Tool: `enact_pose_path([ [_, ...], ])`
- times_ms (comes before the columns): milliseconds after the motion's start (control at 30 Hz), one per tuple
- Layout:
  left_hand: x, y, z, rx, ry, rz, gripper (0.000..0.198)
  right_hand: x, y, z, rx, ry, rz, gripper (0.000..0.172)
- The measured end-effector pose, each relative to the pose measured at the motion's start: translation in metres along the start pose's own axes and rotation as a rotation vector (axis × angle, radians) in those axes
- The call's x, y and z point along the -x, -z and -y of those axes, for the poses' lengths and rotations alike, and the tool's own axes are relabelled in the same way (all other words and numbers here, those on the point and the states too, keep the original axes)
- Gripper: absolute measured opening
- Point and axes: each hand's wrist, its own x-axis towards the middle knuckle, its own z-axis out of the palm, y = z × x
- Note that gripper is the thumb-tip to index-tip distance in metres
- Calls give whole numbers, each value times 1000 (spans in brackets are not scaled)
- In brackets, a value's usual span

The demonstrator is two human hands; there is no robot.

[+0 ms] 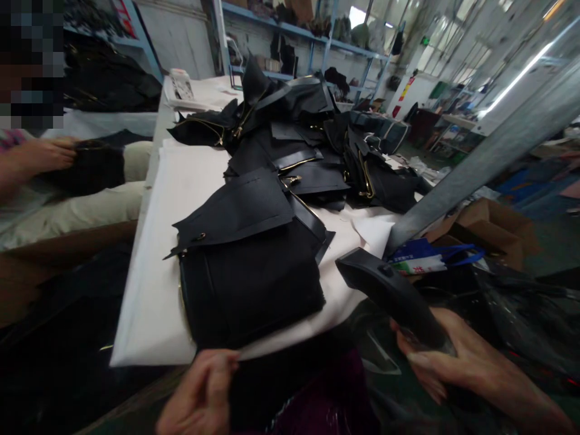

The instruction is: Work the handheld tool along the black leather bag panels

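My left hand [199,393] is closed in a pinch at the table's near edge, on the edge of a black fabric piece [281,377] that hangs below the white tabletop. My right hand [448,356] is wrapped round a black handheld tool [394,296] shaped like a hair clipper, its broad head pointing up and left. Just beyond my left hand lies a stack of black bag pieces [254,290], with a flap-like panel [235,208] on top and gold zipper trim at its side. The tool is apart from the stack.
More black bag pieces with gold zippers [294,139] are heaped farther back on the white table [158,290]. A slanted metal post [489,145] rises on the right, near a blue bag [421,257] and cardboard box [493,226]. At left, another person's hands [45,157] hold a dark piece.
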Motion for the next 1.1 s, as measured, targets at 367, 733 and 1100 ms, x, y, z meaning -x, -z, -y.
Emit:
enact_pose_path([
  [367, -11, -96, 19, 794, 301, 516, 32, 19, -40, -28, 32, -62, 71, 22],
  [733, -7, -88, 18, 787, 412, 411, 31, 2, -47, -27, 29, -38, 87, 22],
  [1100, -28, -112, -2, 1124, 447, 313, 20, 0, -35, -22, 105, -28, 67, 22],
])
